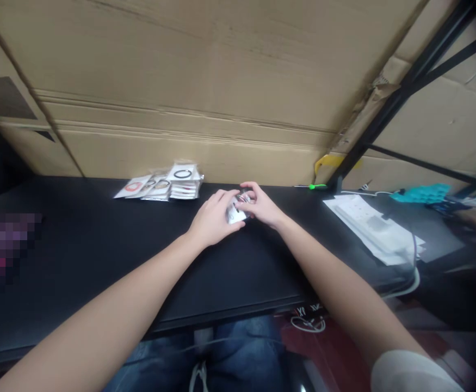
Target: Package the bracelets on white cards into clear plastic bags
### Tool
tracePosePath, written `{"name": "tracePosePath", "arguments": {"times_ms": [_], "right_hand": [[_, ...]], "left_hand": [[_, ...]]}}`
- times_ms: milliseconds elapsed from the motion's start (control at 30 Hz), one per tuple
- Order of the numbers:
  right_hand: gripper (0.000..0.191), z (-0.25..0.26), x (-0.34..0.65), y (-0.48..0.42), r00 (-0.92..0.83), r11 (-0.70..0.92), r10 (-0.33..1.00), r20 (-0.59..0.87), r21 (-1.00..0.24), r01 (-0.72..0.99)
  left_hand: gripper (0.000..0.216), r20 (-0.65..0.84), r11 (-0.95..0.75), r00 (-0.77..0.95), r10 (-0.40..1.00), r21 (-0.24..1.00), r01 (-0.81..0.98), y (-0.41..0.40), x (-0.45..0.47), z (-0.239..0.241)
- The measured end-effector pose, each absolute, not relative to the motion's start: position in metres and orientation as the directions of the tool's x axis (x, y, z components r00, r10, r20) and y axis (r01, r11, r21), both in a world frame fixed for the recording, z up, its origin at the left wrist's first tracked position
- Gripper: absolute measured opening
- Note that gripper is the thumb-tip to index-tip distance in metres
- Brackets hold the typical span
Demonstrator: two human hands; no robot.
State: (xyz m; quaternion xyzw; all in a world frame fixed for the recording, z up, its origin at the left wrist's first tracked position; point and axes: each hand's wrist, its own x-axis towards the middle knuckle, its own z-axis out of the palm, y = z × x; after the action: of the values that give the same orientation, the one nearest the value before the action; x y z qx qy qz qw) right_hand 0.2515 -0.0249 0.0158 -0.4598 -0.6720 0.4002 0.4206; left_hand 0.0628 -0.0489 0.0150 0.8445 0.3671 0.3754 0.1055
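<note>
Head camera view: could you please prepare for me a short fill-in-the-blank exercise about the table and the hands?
The small item is held by the left hand and the ____ hand.
The stacked packets lie on the person's ____ side.
The tabletop is ____ in colour.
The panel behind the tabletop is made of ____.

Missing words: right; left; black; cardboard.

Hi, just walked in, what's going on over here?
Someone at a black table has a small packet between the left hand and right hand; its contents are too blurred to make out. Bagged cards, some stacked, lie beyond the hands to the left, by the cardboard wall. White papers lie off to the right.
</note>
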Motion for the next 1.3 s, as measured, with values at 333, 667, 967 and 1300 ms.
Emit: {"name": "tracePosePath", "arguments": {"times_ms": [333, 667, 967, 1300], "right_hand": [[0.023, 0.025, 0.244, -0.035, -0.318, 0.299, 0.928, 0.195, -0.898, 0.322], [0.038, 0.025, 0.251, -0.034, -0.273, 0.393, 0.904, 0.330, -0.892, 0.224], [0.023, 0.031, 0.259, -0.042, -0.354, 0.608, 0.794, 0.495, -0.655, 0.448], [0.046, 0.033, 0.256, -0.043, -0.324, 0.487, 0.867, 0.379, -0.786, 0.381]], "left_hand": [[0.094, 0.382, -0.401, 0.124, 0.916, 0.852, 0.336, -0.035, 0.060, 0.012], [0.036, 0.160, -0.173, 0.363, 0.918, 0.985, 0.002, -0.027, 0.046, 0.019], [0.022, 0.335, -0.364, 0.319, 0.887, 0.931, 0.036, -0.017, 0.036, 0.019], [0.019, 0.424, -0.491, 0.369, 0.827, 0.865, 0.108, -0.020, 0.040, 0.014]]}}
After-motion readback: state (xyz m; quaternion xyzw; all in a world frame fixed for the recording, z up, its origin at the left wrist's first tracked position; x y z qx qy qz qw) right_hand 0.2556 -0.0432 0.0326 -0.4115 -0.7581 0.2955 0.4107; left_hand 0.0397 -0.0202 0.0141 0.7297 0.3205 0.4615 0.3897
